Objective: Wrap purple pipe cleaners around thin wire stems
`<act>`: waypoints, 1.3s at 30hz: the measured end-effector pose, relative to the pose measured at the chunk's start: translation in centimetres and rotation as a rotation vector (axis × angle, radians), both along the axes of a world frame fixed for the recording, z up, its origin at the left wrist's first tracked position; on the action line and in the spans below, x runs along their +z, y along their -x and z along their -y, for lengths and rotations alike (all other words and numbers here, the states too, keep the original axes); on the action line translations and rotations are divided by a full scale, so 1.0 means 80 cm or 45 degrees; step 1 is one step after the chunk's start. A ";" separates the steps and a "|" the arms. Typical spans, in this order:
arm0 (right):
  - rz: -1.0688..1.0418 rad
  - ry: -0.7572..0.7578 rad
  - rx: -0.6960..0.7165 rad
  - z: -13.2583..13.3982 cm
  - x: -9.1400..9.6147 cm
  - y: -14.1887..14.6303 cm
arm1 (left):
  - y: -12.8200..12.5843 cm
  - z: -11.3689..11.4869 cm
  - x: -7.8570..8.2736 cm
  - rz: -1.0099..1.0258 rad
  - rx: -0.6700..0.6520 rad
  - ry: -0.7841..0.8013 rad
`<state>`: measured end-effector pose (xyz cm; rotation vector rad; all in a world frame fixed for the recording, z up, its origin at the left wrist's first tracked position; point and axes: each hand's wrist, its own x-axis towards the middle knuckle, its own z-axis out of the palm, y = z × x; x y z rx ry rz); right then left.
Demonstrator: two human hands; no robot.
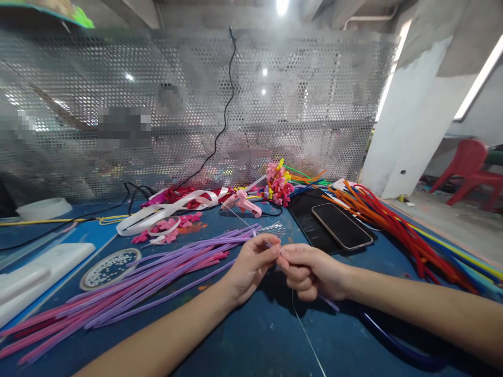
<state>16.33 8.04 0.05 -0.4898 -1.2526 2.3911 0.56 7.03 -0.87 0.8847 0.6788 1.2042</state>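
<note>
My left hand (251,267) and my right hand (308,269) meet fingertip to fingertip above the table, both pinched closed. Between them is a purple pipe cleaner (329,303), mostly covered by the fingers; one end pokes out below my right hand. A thin pale wire (308,335) hangs from the fingers towards the table's front edge. To the left lies a loose bundle of purple and pink pipe cleaners (157,283). Several thin metal wires (273,228) fan out just behind my left hand.
A pink glue gun (241,203) and a pink flower cluster (279,183) lie behind my hands. White ribbon (157,217) and a round dish of small white beads (110,268) are left. A phone (341,226) and orange-red pipe cleaners (393,225) lie right. A perforated metal screen (188,104) stands behind.
</note>
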 end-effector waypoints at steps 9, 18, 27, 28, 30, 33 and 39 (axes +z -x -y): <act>0.203 -0.271 -0.261 -0.001 -0.002 0.007 | -0.003 -0.002 0.001 -0.132 0.225 -0.051; 0.662 -1.427 -0.713 0.009 0.005 0.009 | -0.011 0.003 0.004 -0.227 0.297 -0.234; 0.170 -0.450 -0.732 -0.008 -0.008 0.013 | -0.013 0.023 0.006 -0.890 0.445 -0.694; 0.150 -0.425 -0.762 -0.010 -0.008 0.012 | -0.013 0.027 0.007 -0.976 0.413 -0.774; 0.107 -0.376 -0.819 -0.011 -0.005 0.009 | -0.013 0.034 0.009 -1.022 0.280 -0.921; 0.009 -0.246 -0.842 -0.013 -0.001 0.005 | -0.014 0.038 0.010 -0.897 0.098 -0.903; -0.021 -0.006 -0.427 -0.016 0.004 -0.004 | -0.011 0.010 0.000 -0.540 0.278 -0.356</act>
